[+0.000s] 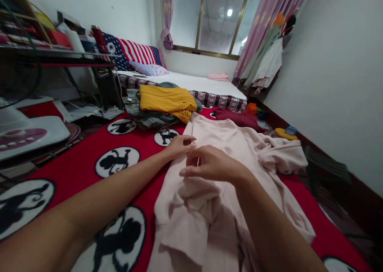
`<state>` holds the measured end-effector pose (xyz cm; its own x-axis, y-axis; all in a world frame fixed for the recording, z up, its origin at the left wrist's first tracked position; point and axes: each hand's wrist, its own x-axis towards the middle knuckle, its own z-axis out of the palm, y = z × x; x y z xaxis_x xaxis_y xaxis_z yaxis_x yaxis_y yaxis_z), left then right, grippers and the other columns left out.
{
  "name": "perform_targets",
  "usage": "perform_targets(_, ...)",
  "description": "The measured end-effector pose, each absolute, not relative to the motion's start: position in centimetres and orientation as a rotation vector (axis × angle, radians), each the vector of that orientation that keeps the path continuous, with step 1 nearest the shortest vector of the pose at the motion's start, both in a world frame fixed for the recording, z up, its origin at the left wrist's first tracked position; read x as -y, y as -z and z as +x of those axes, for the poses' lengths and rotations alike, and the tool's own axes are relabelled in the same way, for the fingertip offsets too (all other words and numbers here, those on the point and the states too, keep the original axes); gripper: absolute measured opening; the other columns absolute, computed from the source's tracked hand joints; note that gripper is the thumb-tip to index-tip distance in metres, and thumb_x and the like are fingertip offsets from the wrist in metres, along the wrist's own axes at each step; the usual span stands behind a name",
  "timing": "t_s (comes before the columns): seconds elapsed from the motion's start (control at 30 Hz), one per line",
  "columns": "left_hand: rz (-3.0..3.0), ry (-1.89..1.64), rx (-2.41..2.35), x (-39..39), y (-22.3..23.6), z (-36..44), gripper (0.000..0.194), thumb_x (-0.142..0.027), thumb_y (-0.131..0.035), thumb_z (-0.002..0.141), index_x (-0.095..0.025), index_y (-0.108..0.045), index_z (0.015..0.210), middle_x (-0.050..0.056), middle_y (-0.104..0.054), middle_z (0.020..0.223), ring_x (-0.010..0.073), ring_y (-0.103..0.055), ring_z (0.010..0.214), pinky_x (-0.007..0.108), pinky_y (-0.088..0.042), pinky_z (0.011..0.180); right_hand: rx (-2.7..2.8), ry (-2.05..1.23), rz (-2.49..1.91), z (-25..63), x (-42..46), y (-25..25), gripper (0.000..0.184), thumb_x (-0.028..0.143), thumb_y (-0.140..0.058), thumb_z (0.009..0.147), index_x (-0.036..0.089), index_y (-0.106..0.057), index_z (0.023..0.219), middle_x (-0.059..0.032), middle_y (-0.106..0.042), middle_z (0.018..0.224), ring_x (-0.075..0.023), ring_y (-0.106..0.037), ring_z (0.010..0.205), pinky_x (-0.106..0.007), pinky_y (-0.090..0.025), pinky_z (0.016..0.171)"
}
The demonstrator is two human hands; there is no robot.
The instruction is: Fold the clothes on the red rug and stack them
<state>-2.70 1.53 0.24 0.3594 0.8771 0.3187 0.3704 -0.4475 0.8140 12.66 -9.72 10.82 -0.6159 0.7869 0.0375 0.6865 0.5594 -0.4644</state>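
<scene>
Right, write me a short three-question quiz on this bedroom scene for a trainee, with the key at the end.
1. True or false: the mustard-yellow garment lies on top of the folded denim.

2. Which shape repeats across the red blanket?
A) square
B) triangle
C) circle

3. Short answer: over the pale pink garment, which is nearer the camera, the left hand or the right hand?

Key: 1 true; 2 C; 3 the right hand.
</scene>
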Motion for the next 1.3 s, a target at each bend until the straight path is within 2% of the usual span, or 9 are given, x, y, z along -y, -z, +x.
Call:
perform_targets(0.1,1.974,-1.044,-1.123,-1.5,-0.2,-2.3,0.032,-0.025,-0.066,0.074,-0.014,-0.074,0.104,0.004,-0.075,0.088,0.017,-0.067,0.078,0.025,-0.052,0.073,2.78,-0.449,-1.294,11.6,12.7,-12.4,0.039,0.052,-0.075,0.069,0.021,-0.072,0.093,-0.0032,-0.072,0.081,-0.017,-0.063,0.069,-0.025,-0.039,0.06)
perform_targets(0.3,1.895,-1.127,-1.111,-1.0,-0.6,-2.1,0.022,-0.02,-0.064,0.072,-0.013,-0.075,0.09,0.003,-0.073,0.078,0.0134,-0.062,0.068,0.022,-0.048,0.065,3.041,-0.095,-1.294,9.0,14.0,-10.6,0.014,0.019,-0.06,0.077,0.017,-0.073,0.083,-0.0115,-0.073,0.079,-0.0243,-0.068,0.074,-0.029,-0.043,0.063)
perform_targets(0.5,1.677,-1.397,-1.166,-0.3,-0.9,-2.5,0.02,-0.014,-0.052,0.067,-0.014,-0.07,0.074,0.0,-0.064,0.063,0.0099,-0.052,0.052,0.02,-0.038,0.049,2.877,-0.251,-1.104,9.9,14.6,-12.9,0.013,0.018,-0.063,0.073,0.022,-0.072,0.081,-0.0031,-0.073,0.077,-0.0193,-0.067,0.073,-0.026,-0.039,0.061)
perform_targets(0.6,1.739,-1.365,-1.212,-0.4,-0.7,-3.2,0.017,-0.017,-0.053,0.068,-0.015,-0.069,0.072,0.0,-0.06,0.059,0.0114,-0.052,0.052,0.021,-0.039,0.049,2.824,-0.564,-1.012,10.5,14.1,-13.5,0.015,0.026,-0.069,0.077,0.025,-0.072,0.092,0.0021,-0.073,0.079,-0.014,-0.066,0.072,-0.022,-0.039,0.062)
perform_targets(0.7,1.967,-1.213,-1.313,-0.6,-0.4,-3.7,0.016,-0.019,-0.059,0.067,-0.016,-0.072,0.074,0.002,-0.061,0.068,0.0142,-0.056,0.061,0.024,-0.043,0.055,2.657,-0.809,-1.096,12.0,11.5,-12.7,0.028,0.042,-0.07,0.079,0.024,-0.071,0.101,0.0025,-0.073,0.083,-0.0116,-0.065,0.071,-0.021,-0.042,0.064)
perform_targets(0.87,2.248,-1.075,-1.495,-0.2,-0.6,-3.5,0.029,-0.011,-0.059,0.068,-0.021,-0.076,0.089,0.007,-0.063,0.1,0.0204,-0.062,0.087,0.031,-0.051,0.078,1.912,0.017,-2.079,16.4,6.2,-10.0,0.038,0.044,-0.059,0.086,0.018,-0.065,0.112,-0.0117,-0.069,0.108,-0.0246,-0.065,0.097,-0.032,-0.045,0.076)
perform_targets(0.93,2.337,-1.155,-1.498,0.3,-1.0,-3.2,0.03,-0.012,-0.06,0.071,-0.022,-0.075,0.095,0.009,-0.058,0.121,0.0241,-0.059,0.107,0.035,-0.048,0.094,1.805,0.068,-2.297,18.2,4.9,-9.0,0.05,0.048,-0.062,0.082,0.016,-0.061,0.121,-0.0157,-0.067,0.115,-0.029,-0.063,0.105,-0.035,-0.045,0.079)
perform_targets(1.13,2.631,-0.884,-1.096,1.6,-1.2,-2.0,0.037,-0.038,-0.063,0.084,-0.023,-0.068,0.117,0.01,-0.055,0.138,0.0253,-0.05,0.127,0.038,-0.037,0.11,1.819,-0.079,-2.387,21.1,3.6,-7.0,0.021,0.031,-0.061,0.079,0.023,-0.072,0.095,-0.0087,-0.071,0.101,-0.0247,-0.066,0.096,-0.031,-0.045,0.073)
perform_targets(1.3,2.646,-0.692,-0.985,2.6,-0.6,-1.3,0.056,-0.045,-0.064,0.082,-0.024,-0.057,0.133,0.013,-0.048,0.146,0.0295,-0.044,0.135,0.043,-0.031,0.113,1.848,0.313,-2.267,19.4,3.8,-6.2,0.032,0.021,-0.049,0.086,0.019,-0.068,0.112,-0.0149,-0.064,0.119,-0.0288,-0.06,0.108,-0.037,-0.046,0.083)
